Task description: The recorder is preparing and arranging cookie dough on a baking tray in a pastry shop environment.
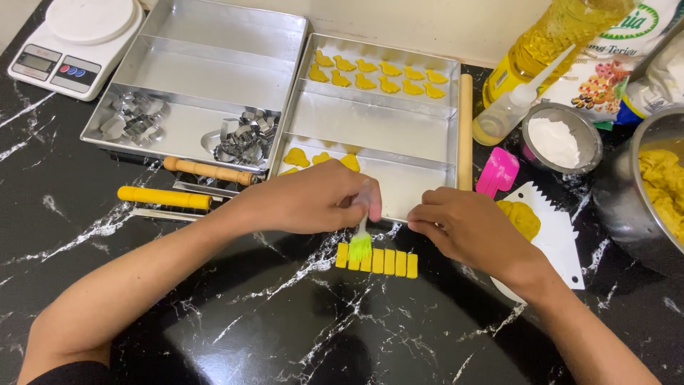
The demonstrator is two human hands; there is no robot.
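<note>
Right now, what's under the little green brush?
The green brush, held by the left hand, rests on a row of yellow dough strips. Its bristles cover the strips at the left end.

table [285, 335]: glossy black marble-look, white veins | trays [214, 64]: brushed shiny metal | rolling pin [465, 128]: matt pale wood | dough strips [388, 262]: smooth matt yellow | brush [360, 246]: translucent plastic handle, soft green bristles | scraper [563, 242]: white plastic
</note>
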